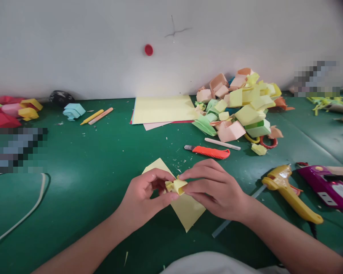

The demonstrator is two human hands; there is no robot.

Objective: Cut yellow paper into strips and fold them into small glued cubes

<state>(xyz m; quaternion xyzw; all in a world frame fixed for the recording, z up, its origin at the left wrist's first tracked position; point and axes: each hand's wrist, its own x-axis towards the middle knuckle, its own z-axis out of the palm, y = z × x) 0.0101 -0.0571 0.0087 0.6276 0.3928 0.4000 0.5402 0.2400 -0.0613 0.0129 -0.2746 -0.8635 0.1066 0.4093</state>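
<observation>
Between my two hands is a small folded piece of yellow paper (177,186), held above the table. My left hand (148,194) pinches its left side with thumb and forefinger. On the other side, the fingertips of my right hand (214,188) close on its right edge. A flat sheet of pale yellow paper (187,217) lies beneath my hands, partly covered by them. Just beyond my right hand rest an orange-red utility knife (211,152) and a pale thin stick (222,144).
A heap of folded paper pieces (251,102) stands against the wall, with stacked paper sheets (164,110) beside it. At right lie a yellow glue gun (297,194) with a glue stick and a purple device (327,186). A white cable (37,205) curves at left, below two crayon-like sticks (95,117).
</observation>
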